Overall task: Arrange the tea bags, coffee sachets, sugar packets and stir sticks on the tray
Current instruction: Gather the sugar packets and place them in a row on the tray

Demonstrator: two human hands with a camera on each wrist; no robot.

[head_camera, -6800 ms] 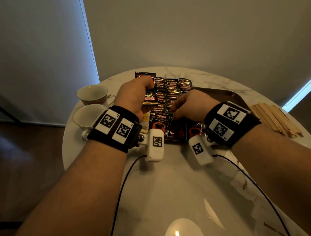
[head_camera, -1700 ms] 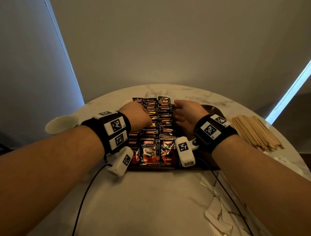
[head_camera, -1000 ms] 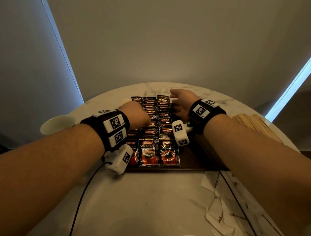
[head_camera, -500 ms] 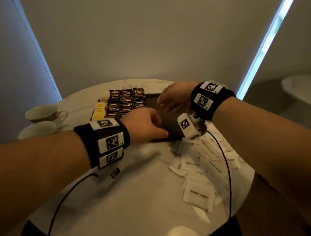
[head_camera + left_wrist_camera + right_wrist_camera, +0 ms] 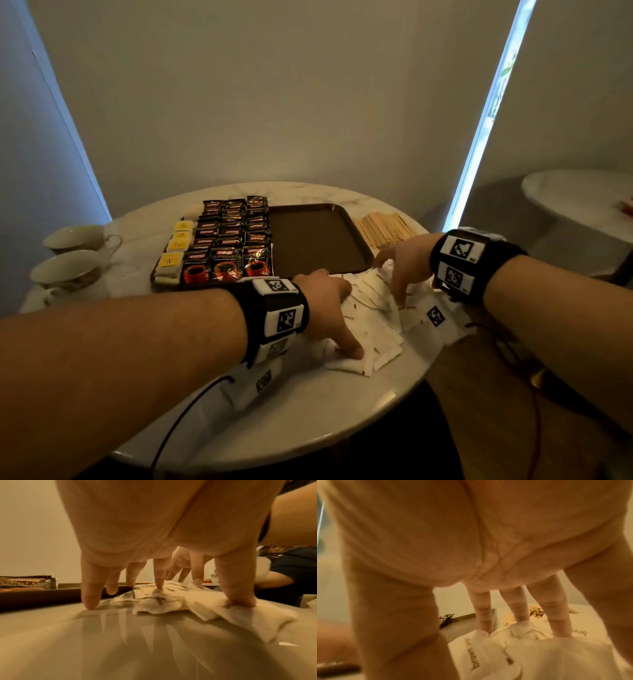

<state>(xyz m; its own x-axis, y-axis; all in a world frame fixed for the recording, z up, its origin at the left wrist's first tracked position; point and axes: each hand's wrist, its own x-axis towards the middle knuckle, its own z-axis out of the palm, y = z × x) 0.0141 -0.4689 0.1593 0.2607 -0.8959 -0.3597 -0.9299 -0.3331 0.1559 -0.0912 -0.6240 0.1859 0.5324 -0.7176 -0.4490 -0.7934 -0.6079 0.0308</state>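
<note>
A brown tray lies on the round marble table. Its left half carries rows of dark coffee sachets and a column of yellow tea bags; its right half is bare. White sugar packets lie in a loose pile on the table just in front of the tray's right corner. My left hand and right hand both press spread, straight fingers down on the pile. In the wrist views the left fingertips and right fingertips touch the sugar packets. Wooden stir sticks lie right of the tray.
Two teacups stand at the table's left edge. The table's rim curves close to the pile on the near right. A second round table stands further right. Cables hang from both wrists.
Both hands left the tray's near edge and came down onto the pile of sugar packets, fingers spread. The head view has swung right, away from the earlier straight-on look at the sachets.
</note>
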